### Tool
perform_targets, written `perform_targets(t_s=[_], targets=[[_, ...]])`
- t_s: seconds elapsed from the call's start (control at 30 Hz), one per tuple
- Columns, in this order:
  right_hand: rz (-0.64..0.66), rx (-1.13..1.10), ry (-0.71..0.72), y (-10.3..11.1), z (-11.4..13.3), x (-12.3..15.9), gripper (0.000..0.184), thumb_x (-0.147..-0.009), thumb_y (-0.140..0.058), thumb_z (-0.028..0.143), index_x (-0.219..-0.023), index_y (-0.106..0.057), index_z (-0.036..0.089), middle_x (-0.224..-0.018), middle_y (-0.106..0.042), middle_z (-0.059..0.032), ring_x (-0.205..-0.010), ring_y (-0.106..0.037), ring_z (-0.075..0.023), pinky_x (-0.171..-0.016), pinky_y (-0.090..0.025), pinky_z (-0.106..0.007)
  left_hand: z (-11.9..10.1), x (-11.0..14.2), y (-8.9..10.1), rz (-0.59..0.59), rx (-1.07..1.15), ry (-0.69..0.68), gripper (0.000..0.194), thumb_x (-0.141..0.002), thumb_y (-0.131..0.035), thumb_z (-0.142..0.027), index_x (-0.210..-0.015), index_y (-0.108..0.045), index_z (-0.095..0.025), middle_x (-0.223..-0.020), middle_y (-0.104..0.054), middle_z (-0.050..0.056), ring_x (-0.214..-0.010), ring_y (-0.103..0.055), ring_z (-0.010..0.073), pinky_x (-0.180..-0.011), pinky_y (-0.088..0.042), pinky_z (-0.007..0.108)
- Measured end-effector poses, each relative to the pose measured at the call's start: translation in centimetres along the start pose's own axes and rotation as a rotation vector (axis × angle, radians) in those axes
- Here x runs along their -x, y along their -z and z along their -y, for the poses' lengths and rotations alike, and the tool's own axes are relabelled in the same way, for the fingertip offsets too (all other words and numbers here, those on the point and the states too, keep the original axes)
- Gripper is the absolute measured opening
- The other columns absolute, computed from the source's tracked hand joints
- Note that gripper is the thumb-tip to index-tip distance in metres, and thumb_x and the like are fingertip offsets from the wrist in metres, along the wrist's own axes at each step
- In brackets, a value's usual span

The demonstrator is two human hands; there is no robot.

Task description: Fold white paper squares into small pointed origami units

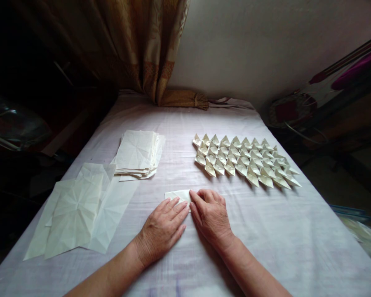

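Note:
A small folded piece of white paper (179, 194) lies on the cloth in front of me, its near part hidden under my fingers. Stretched flat across its lower left portion are the fingers of my left hand (161, 226), pressing it down. My right hand (212, 214) pinches the paper's right edge between thumb and forefinger, the other fingers curled in. Beyond my right hand, several small folded paper boats (232, 159) stand in close rows.
A stack of creased paper sheets (135, 150) sits left of centre. Loose creased sheets (77, 206) overlap at the far left. Everything rests on a pale cloth-covered surface (266, 247). A gold-brown curtain (157, 49) hangs to its back edge, beside a wall (235, 49).

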State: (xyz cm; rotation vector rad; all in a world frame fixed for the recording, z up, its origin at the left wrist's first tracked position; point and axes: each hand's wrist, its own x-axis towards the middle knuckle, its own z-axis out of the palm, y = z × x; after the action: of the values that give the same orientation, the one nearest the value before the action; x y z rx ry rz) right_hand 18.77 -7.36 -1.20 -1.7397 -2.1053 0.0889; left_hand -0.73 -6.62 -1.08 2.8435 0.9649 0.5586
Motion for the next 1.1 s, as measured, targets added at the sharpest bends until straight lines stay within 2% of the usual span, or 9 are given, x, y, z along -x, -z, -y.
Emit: perform_targets(t_s=[0.47,0.87,0.93,1.0,1.1], targets=[[0.054,0.005,-0.004,0.4,-0.1,0.1,0.032,-0.092,-0.055,0.029,-0.122,-0.062,0.023,-0.102,-0.062,-0.0075,-0.097,-0.051,-0.0228,-0.087,-0.032,-0.037,0.5,0.2,0.2,-0.01,0.026,-0.046,0.036,-0.097,-0.046,-0.023,-0.129,-0.06,-0.022,-0.132,-0.063,0.005,-0.127,-0.054,0.0237,-0.109,-0.042,0.043],[0.082,0.019,-0.017,0.7,-0.1,0.0,0.032,-0.093,-0.052,0.031,-0.122,-0.063,0.023,-0.105,-0.062,-0.008,-0.099,-0.052,-0.0237,-0.089,-0.034,-0.039,3.1,3.7,2.6,-0.011,-0.009,-0.061,0.033,-0.098,-0.043,-0.023,-0.121,-0.066,-0.02,-0.121,-0.07,0.006,-0.118,-0.061,0.0217,-0.106,-0.045,0.042],[0.085,0.039,-0.019,0.7,0.0,0.2,0.033,-0.094,-0.051,0.032,-0.123,-0.063,0.022,-0.113,-0.062,-0.0103,-0.105,-0.052,-0.0256,-0.092,-0.035,-0.04,3.1,3.8,2.8,-0.01,-0.02,-0.063,0.032,-0.097,-0.044,-0.023,-0.12,-0.067,-0.019,-0.121,-0.071,0.005,-0.116,-0.062,0.0228,-0.105,-0.045,0.043],[0.07,0.073,-0.008,0.6,0.4,0.4,0.036,-0.095,-0.048,0.032,-0.127,-0.061,0.02,-0.131,-0.056,-0.0142,-0.121,-0.047,-0.0294,-0.1,-0.032,-0.044,3.0,3.7,2.8,-0.016,-0.025,-0.061,0.031,-0.097,-0.045,-0.024,-0.119,-0.067,-0.02,-0.119,-0.071,0.004,-0.114,-0.063,0.0233,-0.104,-0.046,0.043],[0.115,0.075,0.13,0.4,1.7,0.9,0.048,-0.097,-0.044,0.035,-0.141,-0.049,0.016,-0.153,-0.037,-0.0144,-0.142,-0.027,-0.0304,-0.114,-0.016,-0.049,2.8,3.5,2.9,-0.025,-0.03,-0.046,0.031,-0.097,-0.045,-0.023,-0.118,-0.068,-0.021,-0.119,-0.072,0.004,-0.113,-0.063,0.0234,-0.104,-0.044,0.043]])
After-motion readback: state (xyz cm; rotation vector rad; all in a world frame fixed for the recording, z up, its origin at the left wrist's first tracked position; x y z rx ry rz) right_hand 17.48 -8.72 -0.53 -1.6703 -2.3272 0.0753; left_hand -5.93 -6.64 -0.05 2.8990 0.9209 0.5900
